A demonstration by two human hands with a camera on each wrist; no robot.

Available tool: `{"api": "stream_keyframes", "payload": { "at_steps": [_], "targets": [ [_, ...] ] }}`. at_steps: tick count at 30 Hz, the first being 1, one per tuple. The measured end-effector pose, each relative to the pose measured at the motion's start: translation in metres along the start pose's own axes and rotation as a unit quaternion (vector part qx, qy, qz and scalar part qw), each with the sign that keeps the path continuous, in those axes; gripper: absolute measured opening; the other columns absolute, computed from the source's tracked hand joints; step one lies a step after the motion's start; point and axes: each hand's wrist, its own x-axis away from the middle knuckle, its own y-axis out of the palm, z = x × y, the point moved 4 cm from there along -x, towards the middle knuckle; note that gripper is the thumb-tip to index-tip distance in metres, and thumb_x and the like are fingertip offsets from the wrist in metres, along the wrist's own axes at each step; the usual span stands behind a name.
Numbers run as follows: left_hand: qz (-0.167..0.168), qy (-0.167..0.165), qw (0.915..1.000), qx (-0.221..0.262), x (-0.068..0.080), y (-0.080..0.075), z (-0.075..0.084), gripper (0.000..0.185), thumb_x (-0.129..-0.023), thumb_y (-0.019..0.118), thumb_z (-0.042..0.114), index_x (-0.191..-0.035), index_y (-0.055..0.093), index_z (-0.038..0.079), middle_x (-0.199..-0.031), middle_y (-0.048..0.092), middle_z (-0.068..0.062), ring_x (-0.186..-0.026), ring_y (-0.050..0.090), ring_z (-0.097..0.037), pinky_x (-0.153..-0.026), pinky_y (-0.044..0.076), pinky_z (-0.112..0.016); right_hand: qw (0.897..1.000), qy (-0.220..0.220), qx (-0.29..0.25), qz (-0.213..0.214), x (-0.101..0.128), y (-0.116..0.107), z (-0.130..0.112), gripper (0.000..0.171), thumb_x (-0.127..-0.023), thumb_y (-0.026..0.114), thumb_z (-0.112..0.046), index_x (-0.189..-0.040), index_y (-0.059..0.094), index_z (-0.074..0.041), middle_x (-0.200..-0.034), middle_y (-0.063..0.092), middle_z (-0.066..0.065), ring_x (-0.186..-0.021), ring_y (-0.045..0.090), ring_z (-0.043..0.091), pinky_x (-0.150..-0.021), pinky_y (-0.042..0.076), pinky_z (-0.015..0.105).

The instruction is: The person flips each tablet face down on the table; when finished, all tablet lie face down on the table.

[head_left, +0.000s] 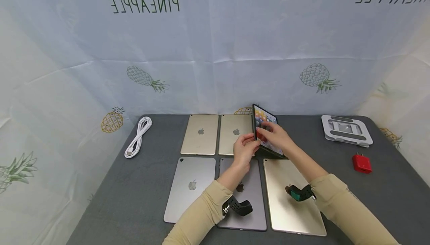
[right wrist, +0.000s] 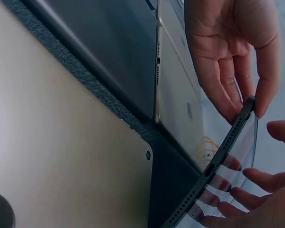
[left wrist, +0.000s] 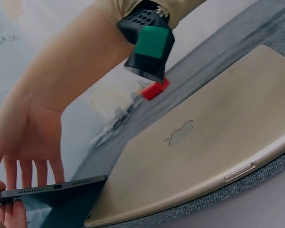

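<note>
A dark-framed tablet (head_left: 266,131) with a lit, colourful screen stands tilted up on its lower edge near the middle of the tabletop (head_left: 386,185), toward the far edge. Its slim dark edge shows speaker holes and a port. The left hand (head_left: 244,151) steadies its near edge, fingers (right wrist: 218,80) mostly straight with the tips touching the frame. The right hand (head_left: 276,136) rests straight fingers (left wrist: 35,173) against the screen side. Five more tablets lie face down around it: gold, silver and grey.
</note>
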Motion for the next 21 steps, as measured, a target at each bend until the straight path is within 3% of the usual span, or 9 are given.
{"api": "stream_keyframes", "payload": {
  "at_steps": [5,10,14,21],
  "targets": [
    [0.001,0.036,0.999,-0.028,0.0,0.004,0.003,0.031,-0.082,0.069,-0.006,-0.112,0.064,-0.003,-0.107,0.067,-0.012,-0.096,0.065,-0.017,-0.082,0.054,-0.029,1.0,0.003,-0.02,0.006,-0.003,-0.001,-0.004,0.072,-0.098,0.056,-0.04,-0.15,0.029,0.002,-0.117,0.059,0.024,-0.104,0.058,0.034,-0.089,0.049,0.046],
    [0.003,0.06,0.9966,-0.056,0.001,0.006,0.008,0.03,-0.082,0.072,0.001,-0.113,0.068,0.001,-0.106,0.068,-0.007,-0.1,0.064,-0.016,-0.085,0.053,-0.029,0.998,0.002,-0.065,0.011,-0.005,-0.003,-0.005,0.073,-0.097,0.058,-0.039,-0.152,0.027,-0.002,-0.144,0.042,0.024,-0.113,0.054,0.035,-0.085,0.05,0.04],
    [-0.003,0.069,0.9949,-0.073,0.003,0.007,0.014,0.031,-0.083,0.073,0.006,-0.115,0.069,0.007,-0.108,0.068,-0.002,-0.101,0.063,-0.014,-0.087,0.052,-0.029,0.993,0.008,-0.118,0.019,-0.005,-0.003,-0.007,0.072,-0.097,0.058,-0.039,-0.153,0.027,-0.005,-0.153,0.031,0.019,-0.113,0.053,0.034,-0.08,0.05,0.033],
    [-0.033,0.086,0.9905,-0.103,0.007,0.013,0.023,0.033,-0.085,0.074,0.011,-0.118,0.069,0.011,-0.11,0.066,0.001,-0.098,0.061,-0.011,-0.082,0.051,-0.026,0.981,0.019,-0.189,0.036,-0.005,-0.003,-0.011,0.072,-0.097,0.057,-0.038,-0.154,0.024,-0.007,-0.153,0.028,0.018,-0.132,0.04,0.036,-0.1,0.044,0.048]
  ]
}}
